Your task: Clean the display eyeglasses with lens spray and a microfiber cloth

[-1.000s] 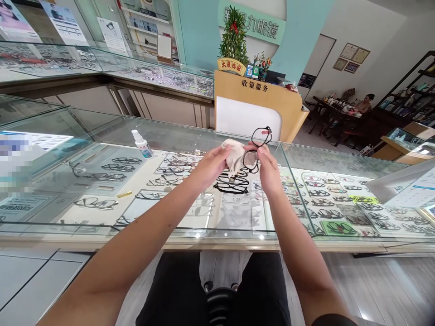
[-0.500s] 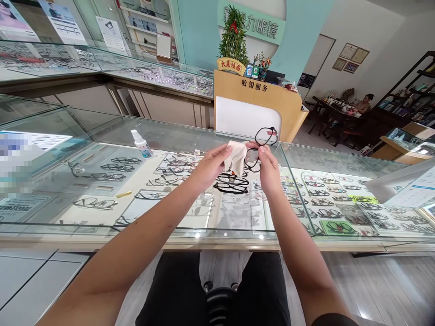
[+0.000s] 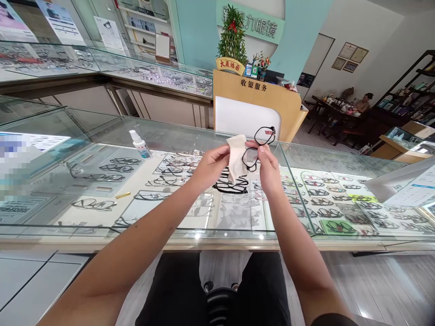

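Fingers of the left hand (image 3: 213,166) pinch one pale cloth (image 3: 237,156), and those of the right hand (image 3: 269,168) grasp one pair of dark-framed glasses (image 3: 251,157), tilted, two lenses (image 3: 264,135) showing, just beside the cloth. Both are held above one glass display counter (image 3: 204,245), with one spray bottle (image 3: 140,146) to the left; four framed sheets (image 3: 360,55) hang beyond.
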Tool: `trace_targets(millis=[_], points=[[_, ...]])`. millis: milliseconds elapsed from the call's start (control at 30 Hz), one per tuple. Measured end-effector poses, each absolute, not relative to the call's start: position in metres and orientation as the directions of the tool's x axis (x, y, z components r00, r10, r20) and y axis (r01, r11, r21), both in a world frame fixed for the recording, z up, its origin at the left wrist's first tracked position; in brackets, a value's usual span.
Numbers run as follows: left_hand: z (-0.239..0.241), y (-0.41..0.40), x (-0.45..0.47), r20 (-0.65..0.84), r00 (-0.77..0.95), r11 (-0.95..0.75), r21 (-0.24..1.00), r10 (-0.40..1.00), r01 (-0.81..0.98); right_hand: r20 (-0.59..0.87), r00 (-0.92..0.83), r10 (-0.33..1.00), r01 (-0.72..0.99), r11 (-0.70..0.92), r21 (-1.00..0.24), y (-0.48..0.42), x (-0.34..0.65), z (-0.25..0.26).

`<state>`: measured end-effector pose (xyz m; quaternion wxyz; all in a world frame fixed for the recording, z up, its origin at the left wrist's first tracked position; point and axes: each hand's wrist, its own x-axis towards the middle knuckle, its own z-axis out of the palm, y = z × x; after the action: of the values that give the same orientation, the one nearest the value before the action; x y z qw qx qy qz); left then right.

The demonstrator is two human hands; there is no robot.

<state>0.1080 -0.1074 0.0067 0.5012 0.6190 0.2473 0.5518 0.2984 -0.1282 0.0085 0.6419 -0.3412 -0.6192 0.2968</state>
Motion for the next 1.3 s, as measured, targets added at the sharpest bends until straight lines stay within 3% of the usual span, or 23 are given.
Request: trace_targets(millis=[200,433,700,933,1100,1300], points=[[0.005,-0.112,0.113,0.516,0.289,-0.425,0.845,0.806,-0.323,0.587,0.019,0.809,0.071,0.585,-0.808,-0.133,0.293,0.01],[0.002,-0.115,0.119,0.599,0.22,-0.564,0.8,0.77,-0.207,0.593,-0.019,0.805,0.105,0.591,-0.799,-0.137,0.286,0.009],[0.002,-0.115,0.122,0.385,0.277,-0.298,0.903,0.88,-0.31,0.583,-0.034,0.812,0.099,0.583,-0.806,-0.141,0.278,0.007],[0.007,-0.12,0.121,0.246,0.416,-0.145,0.955,0.876,-0.259,0.579,-0.052,0.814,0.108,0.581,-0.807,-0.144,0.277,0.009],[0.01,-0.124,0.121,0.258,0.397,-0.184,0.959,0.881,-0.216,0.578,-0.066,0.813,0.131,0.582,-0.803,-0.144,0.274,0.009],[0.001,-0.122,0.125,0.327,0.216,-0.281,0.934,0.92,-0.219,0.591,-0.134,0.796,0.118,0.605,-0.788,-0.144,0.27,0.007]])
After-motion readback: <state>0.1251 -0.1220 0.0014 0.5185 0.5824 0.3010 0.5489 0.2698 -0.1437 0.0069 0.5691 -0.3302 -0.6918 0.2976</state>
